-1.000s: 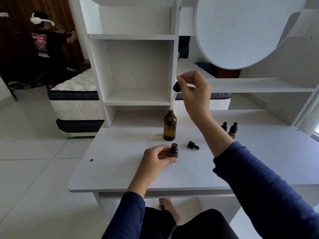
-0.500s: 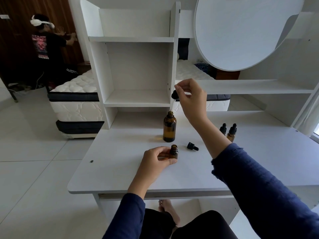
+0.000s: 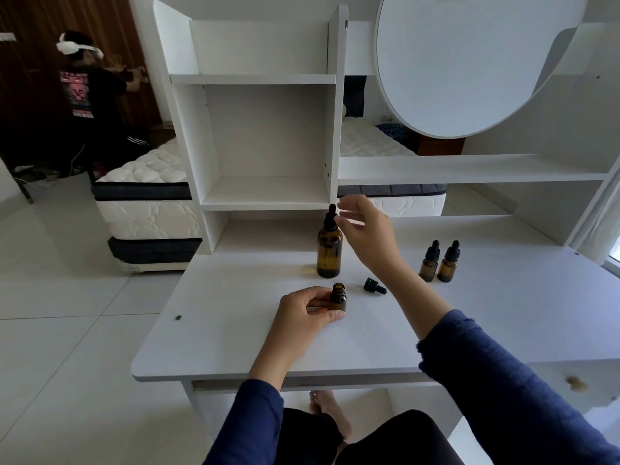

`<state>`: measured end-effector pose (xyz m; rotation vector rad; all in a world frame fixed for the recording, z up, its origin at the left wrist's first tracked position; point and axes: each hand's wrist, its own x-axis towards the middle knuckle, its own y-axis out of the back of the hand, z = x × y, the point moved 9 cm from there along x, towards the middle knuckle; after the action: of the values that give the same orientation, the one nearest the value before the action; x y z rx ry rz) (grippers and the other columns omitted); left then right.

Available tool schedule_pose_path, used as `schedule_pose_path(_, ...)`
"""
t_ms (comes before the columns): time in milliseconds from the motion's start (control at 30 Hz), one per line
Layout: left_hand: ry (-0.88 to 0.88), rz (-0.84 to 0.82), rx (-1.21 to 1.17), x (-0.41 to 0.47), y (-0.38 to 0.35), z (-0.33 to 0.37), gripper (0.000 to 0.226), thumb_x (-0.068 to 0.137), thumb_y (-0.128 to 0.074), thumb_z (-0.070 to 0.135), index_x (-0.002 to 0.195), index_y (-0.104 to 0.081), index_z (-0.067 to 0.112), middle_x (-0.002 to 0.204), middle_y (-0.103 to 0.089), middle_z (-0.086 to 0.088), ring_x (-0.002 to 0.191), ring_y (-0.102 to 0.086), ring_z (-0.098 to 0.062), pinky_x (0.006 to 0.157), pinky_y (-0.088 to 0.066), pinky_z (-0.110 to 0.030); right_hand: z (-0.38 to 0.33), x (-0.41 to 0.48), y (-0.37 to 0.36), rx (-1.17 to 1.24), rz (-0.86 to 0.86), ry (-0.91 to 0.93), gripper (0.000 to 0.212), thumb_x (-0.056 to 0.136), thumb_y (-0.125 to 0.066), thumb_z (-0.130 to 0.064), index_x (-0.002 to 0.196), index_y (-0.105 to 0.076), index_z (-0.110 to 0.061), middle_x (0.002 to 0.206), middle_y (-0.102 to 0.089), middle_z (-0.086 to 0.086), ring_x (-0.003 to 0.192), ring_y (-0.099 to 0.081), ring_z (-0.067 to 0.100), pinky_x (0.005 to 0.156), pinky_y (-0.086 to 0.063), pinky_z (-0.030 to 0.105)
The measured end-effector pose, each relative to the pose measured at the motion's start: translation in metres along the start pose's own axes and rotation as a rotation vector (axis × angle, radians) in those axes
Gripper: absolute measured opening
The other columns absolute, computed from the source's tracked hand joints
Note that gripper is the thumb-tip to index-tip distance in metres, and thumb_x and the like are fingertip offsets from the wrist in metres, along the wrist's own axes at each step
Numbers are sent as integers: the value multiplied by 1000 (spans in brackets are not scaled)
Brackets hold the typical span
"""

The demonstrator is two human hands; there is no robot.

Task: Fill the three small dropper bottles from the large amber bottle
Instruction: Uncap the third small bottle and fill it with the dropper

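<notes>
Large amber bottle stands on the desk, dropper seated; right hand hovers beside it, fingers loose, holding nothing. Left hand grips the uncapped small bottle, its cap lying nearby. Two capped bottles wait, fill levels unreadable, plenty probably left

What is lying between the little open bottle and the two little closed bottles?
A loose black dropper cap lies on its side on the white desk, right of the open small bottle; the head view shows it.
</notes>
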<state>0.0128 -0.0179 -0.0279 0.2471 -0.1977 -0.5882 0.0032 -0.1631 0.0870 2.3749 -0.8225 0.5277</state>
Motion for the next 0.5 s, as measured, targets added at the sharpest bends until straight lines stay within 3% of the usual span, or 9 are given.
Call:
schedule_pose_path(200, -52, -3, 2, 5, 9, 5, 30, 71, -79, 13, 96, -69, 27, 91, -72, 13, 86, -67, 3, 80, -48, -11, 38, -35, 2, -37, -33, -112, 27, 89, -59, -15, 114, -54, -7, 116, -62, 6, 109, -58, 17, 92, -49, 30)
schedule_pose_path(367, -83, 5, 6, 7, 12, 7, 34, 70, -80, 12, 101, -70, 21, 94, -73, 8, 90, -68, -3, 85, -50, -16, 71, -64, -4, -146, -149, -234, 34, 92, -55, -29, 121, -50, -12, 126, -56, 5, 117, -52, 18, 92, -42, 26)
schedule_pose_path(500, -84, 13, 7, 7, 11, 7, 34, 69, -80, 10, 99, -70, 22, 92, -73, 8, 88, -68, -3, 85, -50, -18, 71, -73, -5, -233, -168, -194, 38, 87, -62, -26, 121, -51, -13, 120, -55, 4, 103, -51, 12, 88, -38, 21)
